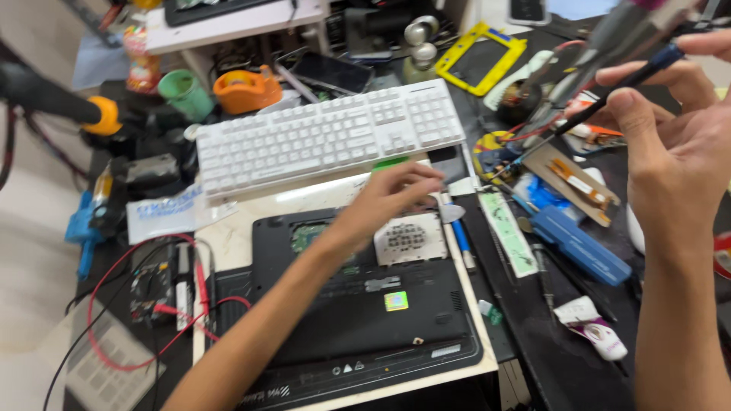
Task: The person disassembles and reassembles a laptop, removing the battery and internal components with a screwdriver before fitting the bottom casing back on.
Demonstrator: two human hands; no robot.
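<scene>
Left hand at frame centre, fingers pinched together over open black laptop underside; right hand upper right pinched thin dark-handled screwdriver.

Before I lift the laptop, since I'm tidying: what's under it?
A pale board lies under the laptop, showing along its left, top and right edges. Whatever sits beneath the laptop's middle is covered.

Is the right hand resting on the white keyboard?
No, the right hand is raised at the right side, pinching a thin screwdriver, well clear of the white keyboard.
</scene>
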